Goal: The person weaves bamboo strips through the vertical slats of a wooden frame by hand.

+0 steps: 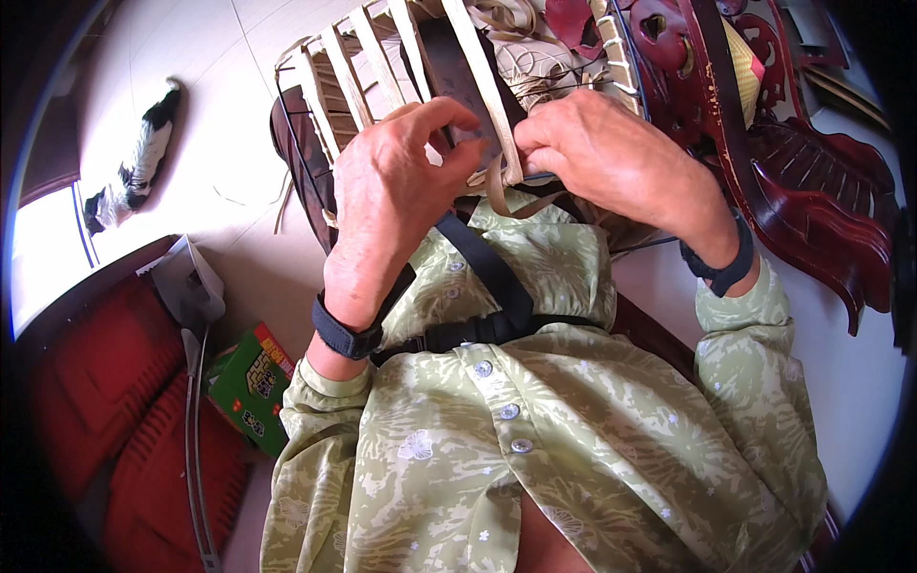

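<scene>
Pale tiled floor [205, 205] extends beyond and to the left of the left hand [387, 196]. A black-and-white cloth [134, 167] lies on it well to that hand's left. A green printed box [250, 387] sits on the floor below the left wrist, beside red ribbed panels [134, 449]. Dark red carved wooden furniture [812, 196] stands just right of the right hand [611, 153].

A partly woven basket [382, 72], built of pale flat strips over a dark wire frame, rests on the lap directly ahead of both hands and touches them.

Left hand: raised, back toward the camera, fingers curled, thumb and forefinger closing on a pale strip [482, 86] at the basket's near edge. A dark band [342, 334] circles the wrist.

Right hand: knuckles up, fingers folded down onto the same strip just beside the left fingertips; grip closed, though the fingertips themselves are hidden. Both forearms wear green patterned sleeves [755, 372]. A black strap [487, 272] crosses the chest below the hands.
</scene>
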`<state>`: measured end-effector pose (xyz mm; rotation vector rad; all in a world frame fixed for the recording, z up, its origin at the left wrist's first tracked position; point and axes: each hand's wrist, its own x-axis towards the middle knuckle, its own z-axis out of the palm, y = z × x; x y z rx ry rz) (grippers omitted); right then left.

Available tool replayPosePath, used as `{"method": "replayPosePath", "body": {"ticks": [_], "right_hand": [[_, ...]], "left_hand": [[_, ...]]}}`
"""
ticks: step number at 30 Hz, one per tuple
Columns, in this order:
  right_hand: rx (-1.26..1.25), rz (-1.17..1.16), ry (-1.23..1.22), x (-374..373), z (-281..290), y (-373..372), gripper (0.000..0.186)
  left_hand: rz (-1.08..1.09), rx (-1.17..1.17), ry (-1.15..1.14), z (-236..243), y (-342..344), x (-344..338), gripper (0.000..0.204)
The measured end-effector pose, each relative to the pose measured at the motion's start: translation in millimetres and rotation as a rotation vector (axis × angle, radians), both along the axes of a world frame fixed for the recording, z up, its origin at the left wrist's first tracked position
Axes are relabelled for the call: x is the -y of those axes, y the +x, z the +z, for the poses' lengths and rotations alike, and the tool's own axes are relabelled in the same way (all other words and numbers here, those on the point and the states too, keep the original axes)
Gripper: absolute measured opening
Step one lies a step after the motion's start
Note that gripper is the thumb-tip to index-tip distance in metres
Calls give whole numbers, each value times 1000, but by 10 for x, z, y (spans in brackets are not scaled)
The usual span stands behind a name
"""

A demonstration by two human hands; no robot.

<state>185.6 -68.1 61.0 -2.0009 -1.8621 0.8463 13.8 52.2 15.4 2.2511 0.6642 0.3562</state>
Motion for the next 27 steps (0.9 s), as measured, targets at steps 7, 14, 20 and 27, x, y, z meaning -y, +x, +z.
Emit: {"method": "replayPosePath", "body": {"ticks": [7, 14, 20, 27], "right_hand": [[-79, 152, -133, -15, -13, 243, 17], [88, 122, 40, 110, -25, 129, 13], [75, 125, -84, 90, 14, 145, 11], [147, 77, -92, 113, 49, 174, 14]], "left_hand": [[65, 128, -42, 42, -70, 55, 21], [57, 288, 226, 129, -56, 523, 33], [12, 148, 244, 4, 12, 542, 29], [22, 176, 70, -25, 21, 488, 27]]}}
